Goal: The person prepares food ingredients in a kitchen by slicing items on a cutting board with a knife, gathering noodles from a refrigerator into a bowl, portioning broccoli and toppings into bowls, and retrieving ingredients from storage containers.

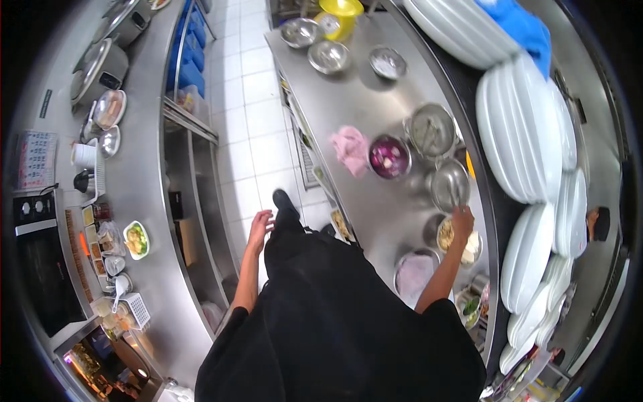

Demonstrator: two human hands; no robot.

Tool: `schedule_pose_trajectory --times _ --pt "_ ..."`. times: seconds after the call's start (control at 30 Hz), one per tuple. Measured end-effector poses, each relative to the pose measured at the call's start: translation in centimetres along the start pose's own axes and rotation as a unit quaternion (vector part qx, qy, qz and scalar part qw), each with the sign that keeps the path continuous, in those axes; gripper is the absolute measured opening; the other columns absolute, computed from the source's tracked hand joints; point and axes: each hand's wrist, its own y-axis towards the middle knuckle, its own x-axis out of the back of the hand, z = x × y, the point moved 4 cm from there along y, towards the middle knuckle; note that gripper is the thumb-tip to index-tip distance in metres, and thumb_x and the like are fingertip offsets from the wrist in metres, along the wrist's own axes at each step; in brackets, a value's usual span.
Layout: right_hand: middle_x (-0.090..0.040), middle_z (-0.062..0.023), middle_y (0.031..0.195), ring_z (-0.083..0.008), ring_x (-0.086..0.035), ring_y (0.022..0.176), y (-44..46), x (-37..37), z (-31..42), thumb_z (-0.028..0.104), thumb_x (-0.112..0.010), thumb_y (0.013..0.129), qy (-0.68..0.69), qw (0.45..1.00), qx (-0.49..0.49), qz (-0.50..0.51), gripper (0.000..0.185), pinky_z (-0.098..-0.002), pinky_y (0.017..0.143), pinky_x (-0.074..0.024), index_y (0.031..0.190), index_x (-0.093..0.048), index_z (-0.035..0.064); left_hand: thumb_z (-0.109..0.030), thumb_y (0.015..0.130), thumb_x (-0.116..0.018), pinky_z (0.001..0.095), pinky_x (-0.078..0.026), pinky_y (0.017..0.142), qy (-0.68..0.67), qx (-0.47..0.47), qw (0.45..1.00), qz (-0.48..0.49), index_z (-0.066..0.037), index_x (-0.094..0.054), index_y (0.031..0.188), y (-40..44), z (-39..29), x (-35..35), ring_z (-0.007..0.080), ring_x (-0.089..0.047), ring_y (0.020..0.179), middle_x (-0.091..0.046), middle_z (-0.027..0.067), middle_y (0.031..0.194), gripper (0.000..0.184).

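Observation:
My right hand (462,220) is closed on the handle of a metal utensil (456,197) that reaches into a metal bowl (439,191); its kind is not clear. Just below that hand sits a container of pale shredded food (445,234) with white pieces. Behind the bowl stands a metal pot (432,131), and beside it a bowl of cut purple onions (389,158). A pink cloth (350,150) lies crumpled on the steel counter (368,221). My left hand (260,229) hangs over the aisle, fingers apart, holding nothing.
White plates (519,127) are stacked on the right shelf, with a blue cloth (519,23). Several metal bowls (328,57) and a yellow container (340,19) stand at the counter's far end. The left counter (149,181) holds a dish of food (136,240) and a microwave (50,268).

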Motion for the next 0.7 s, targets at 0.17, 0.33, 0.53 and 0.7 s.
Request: schedule_pose_trajectory --times 0.17,0.33,0.53,0.7 --pt "-0.067 -0.0208 0.101 -0.0371 -0.064 0.098 -1.6 5.0 15.7 0.031 -0.057 0.09 -0.038 0.982 0.118 -0.14 0.037 -0.0468 0.086 -0.05 0.113 -0.064 0.0029 -0.026 0.097 -0.048 0.0378 -0.048 0.089 -0.021 -0.016 0.996 -0.082 -0.006 -0.052 0.127 1.0 -6.1 7.0 0.024 -0.059 0.105 -0.059 0.0124 0.119 0.037" --pt "-0.068 -0.0233 0.098 -0.0394 -0.065 0.092 -6.3 1.5 44.0 0.017 -0.058 0.09 0.261 0.91 0.322 -0.003 0.025 -0.0419 0.083 -0.0511 0.107 -0.068 0.0012 -0.027 0.097 -0.049 0.0378 -0.049 0.089 -0.02 -0.067 0.987 -0.142 -0.005 -0.053 0.126 4.9 -14.0 12.8 0.0237 -0.061 0.104 -0.06 0.0126 0.117 0.037" --pt "-0.067 -0.0203 0.105 -0.0388 -0.063 0.099 -4.3 -2.0 74.9 0.02 -0.055 0.092 0.225 0.838 0.495 0.048 0.032 -0.0456 0.088 -0.0493 0.117 -0.061 0.0007 -0.028 0.1 -0.047 0.0364 -0.049 0.088 0.015 -0.149 0.984 -0.094 -0.005 -0.053 0.128 11.1 -28.3 11.6 0.0223 -0.061 0.104 -0.06 0.0126 0.121 0.037" --pt "-0.067 -0.0257 0.099 -0.0413 -0.065 0.096 6.7 -11.7 85.0 0.02 -0.051 0.091 0.036 0.892 0.448 0.054 0.032 -0.0522 0.086 -0.0505 0.109 -0.064 -0.002 -0.03 0.101 -0.048 0.0342 -0.046 0.089 0.031 -0.175 0.984 0.019 -0.008 -0.052 0.129 17.1 -38.3 9.6 0.0195 -0.06 0.106 -0.061 0.0093 0.119 0.037"
